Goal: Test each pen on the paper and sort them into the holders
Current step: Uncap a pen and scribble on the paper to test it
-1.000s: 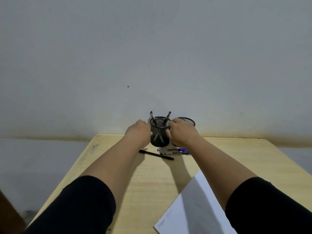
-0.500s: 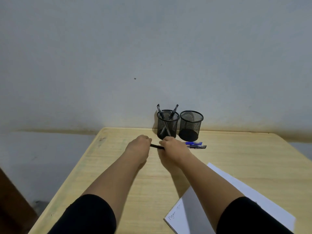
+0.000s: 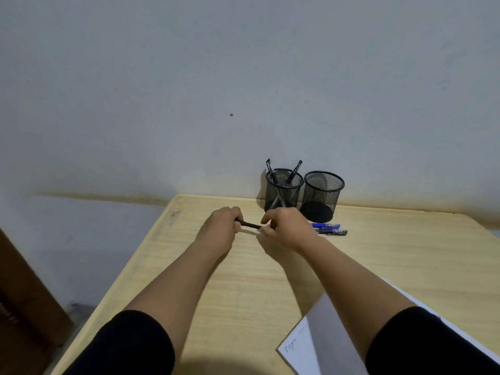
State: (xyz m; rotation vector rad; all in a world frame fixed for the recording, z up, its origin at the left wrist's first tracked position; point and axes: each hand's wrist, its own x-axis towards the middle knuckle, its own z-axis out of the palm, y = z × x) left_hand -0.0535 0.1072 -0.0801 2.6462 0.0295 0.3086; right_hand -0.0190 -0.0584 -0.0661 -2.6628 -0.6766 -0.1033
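A black pen (image 3: 250, 225) is held level just above the table between both hands. My left hand (image 3: 220, 230) is closed around its left end. My right hand (image 3: 286, 228) pinches its right end with the fingertips. Behind them stand two black mesh holders: the left holder (image 3: 283, 190) has two black pens in it, the right holder (image 3: 323, 196) looks empty. Two blue pens (image 3: 328, 229) lie on the table in front of the right holder. A white sheet of paper (image 3: 322, 339) with some writing lies at the near right, partly under my right forearm.
The wooden table (image 3: 243, 282) ends at its left edge near my left arm and stands against a pale wall at the back. A dark brown piece of furniture (image 3: 24, 301) is on the floor to the left.
My hands left the left holder, came down to the black pen on the table and took it by both ends. The view has tilted down and shifted.
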